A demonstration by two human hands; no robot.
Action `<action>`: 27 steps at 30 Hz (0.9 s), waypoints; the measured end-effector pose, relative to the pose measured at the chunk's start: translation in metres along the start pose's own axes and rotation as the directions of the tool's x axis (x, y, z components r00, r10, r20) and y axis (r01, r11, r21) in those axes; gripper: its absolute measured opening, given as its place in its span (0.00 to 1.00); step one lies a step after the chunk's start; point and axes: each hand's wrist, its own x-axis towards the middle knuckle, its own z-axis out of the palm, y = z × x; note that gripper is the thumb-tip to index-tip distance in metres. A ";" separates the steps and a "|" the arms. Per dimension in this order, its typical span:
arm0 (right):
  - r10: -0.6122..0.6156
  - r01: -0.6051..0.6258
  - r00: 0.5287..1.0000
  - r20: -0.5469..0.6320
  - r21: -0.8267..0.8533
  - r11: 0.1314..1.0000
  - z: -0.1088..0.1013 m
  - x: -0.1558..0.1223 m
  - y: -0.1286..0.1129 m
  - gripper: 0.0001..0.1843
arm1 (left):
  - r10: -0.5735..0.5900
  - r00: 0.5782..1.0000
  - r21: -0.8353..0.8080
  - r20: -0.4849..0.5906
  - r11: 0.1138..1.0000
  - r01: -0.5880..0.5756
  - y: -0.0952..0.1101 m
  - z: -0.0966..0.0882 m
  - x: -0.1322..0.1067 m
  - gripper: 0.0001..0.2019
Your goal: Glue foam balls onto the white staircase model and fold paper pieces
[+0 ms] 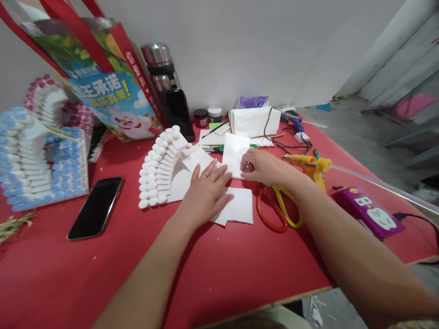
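Note:
My left hand (207, 194) lies flat with its fingers spread over some white sheet pieces (240, 205) in the middle of the red table (219, 278). At the right edge of an upper white sheet (233, 148), my right hand (259, 165) has its fingers curled and pinched together on that edge. Left of my left hand is a white curved, stepped model (157, 171) edged with rounded white tips. Scissors (270, 210) with red and yellow handles lie partly under my right forearm.
Right of my forearm are a yellow glue gun (307, 165) with a long clear stick and a purple power strip (370, 212). A phone (96, 208), a blue-and-white model (70, 167) and a shopping bag (116, 98) stand left. Two small jars (215, 115) sit behind.

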 end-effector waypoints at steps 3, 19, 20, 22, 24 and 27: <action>-0.011 0.011 1.000 0.021 -0.011 1.000 -0.002 0.002 0.000 0.02 | -0.061 0.998 0.019 -0.002 0.998 0.061 -0.001 0.001 0.001 0.18; 0.013 0.164 0.909 -0.417 0.386 0.908 -0.014 -0.004 0.000 0.04 | -0.162 0.939 -0.091 -0.304 0.986 0.141 -0.005 0.000 0.003 0.30; 0.061 0.189 0.880 -0.471 0.464 0.865 -0.016 -0.005 -0.003 0.04 | -0.172 0.930 -0.126 -0.324 0.982 0.137 -0.004 -0.001 0.003 0.34; 0.162 0.261 0.813 -0.560 0.598 0.758 -0.019 -0.006 -0.011 0.04 | -0.191 0.923 -0.190 -0.334 0.973 0.133 -0.002 -0.003 0.003 0.39; 0.225 0.349 0.772 -0.595 0.692 0.632 -0.022 -0.009 -0.020 0.06 | -0.206 0.923 -0.248 -0.326 0.960 0.126 0.000 -0.004 0.002 0.43; 0.237 0.420 0.799 -0.553 0.795 0.438 -0.026 -0.013 -0.028 0.10 | -0.235 0.919 -0.366 -0.316 0.924 0.110 0.002 -0.006 0.001 0.43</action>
